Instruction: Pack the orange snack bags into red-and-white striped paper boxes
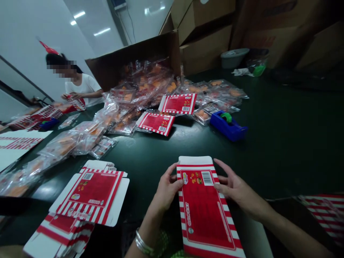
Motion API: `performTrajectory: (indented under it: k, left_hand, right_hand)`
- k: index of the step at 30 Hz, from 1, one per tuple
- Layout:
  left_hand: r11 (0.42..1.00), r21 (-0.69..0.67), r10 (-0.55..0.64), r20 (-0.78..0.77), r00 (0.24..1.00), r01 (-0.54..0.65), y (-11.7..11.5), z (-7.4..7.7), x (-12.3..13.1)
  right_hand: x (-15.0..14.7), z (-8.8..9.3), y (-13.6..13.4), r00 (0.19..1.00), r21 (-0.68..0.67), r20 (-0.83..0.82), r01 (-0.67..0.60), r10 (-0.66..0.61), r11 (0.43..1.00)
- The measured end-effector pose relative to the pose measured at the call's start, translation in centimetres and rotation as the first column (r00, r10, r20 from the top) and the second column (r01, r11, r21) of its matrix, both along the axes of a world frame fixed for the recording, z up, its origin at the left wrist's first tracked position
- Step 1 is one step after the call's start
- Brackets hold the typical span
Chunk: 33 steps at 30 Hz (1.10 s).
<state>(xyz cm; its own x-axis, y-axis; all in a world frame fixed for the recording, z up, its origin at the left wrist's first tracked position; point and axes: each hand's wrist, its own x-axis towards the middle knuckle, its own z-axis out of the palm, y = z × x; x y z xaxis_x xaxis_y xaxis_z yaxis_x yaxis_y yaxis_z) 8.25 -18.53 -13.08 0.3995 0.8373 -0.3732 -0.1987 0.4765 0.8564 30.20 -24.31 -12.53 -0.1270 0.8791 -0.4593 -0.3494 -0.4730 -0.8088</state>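
Note:
A red and white striped cardboard box (206, 211) stands in front of me, its white end flap raised at the far end. My left hand (168, 188) grips its left edge, thumb on the printed face. On the opposite edge, my right hand (232, 184) holds it with the thumb near the barcode and the fingers partly behind. To the left lies a stack of flattened striped boxes (92, 190). Farther off, two small red boxes (156, 123) rest by a heap of clear plastic packets (145, 87) with orange pieces inside.
A blue tape dispenser (228, 125) with green tape sits right of the packets. Behind them are a big open carton (134, 53) and a grey tub (234, 59). Another person (83, 84) works at the far left. More striped card (326, 215) lies at the right.

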Motion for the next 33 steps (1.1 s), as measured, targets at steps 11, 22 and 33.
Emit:
performTrajectory:
  k: [11,22,33]
  left_hand:
    - [0.956,0.292,0.135,-0.332,0.934,-0.035,0.5,-0.3,1.2]
    - [0.976,0.216,0.065,-0.221,0.973,-0.016,1.6,-0.5,2.9]
    - [0.956,0.273,-0.037,-0.263,0.964,0.111,0.4,0.2,3.3]
  right_hand:
    - [1.8,0.8,0.0,0.905,0.189,0.425,-0.072,-0.016,0.979]
    - [2.6,0.4,1.9,0.748,0.339,0.643,-0.088,-0.163,0.937]
    - [3.1,-0.3,1.0,0.846,0.218,0.525,-0.24,0.093,0.946]
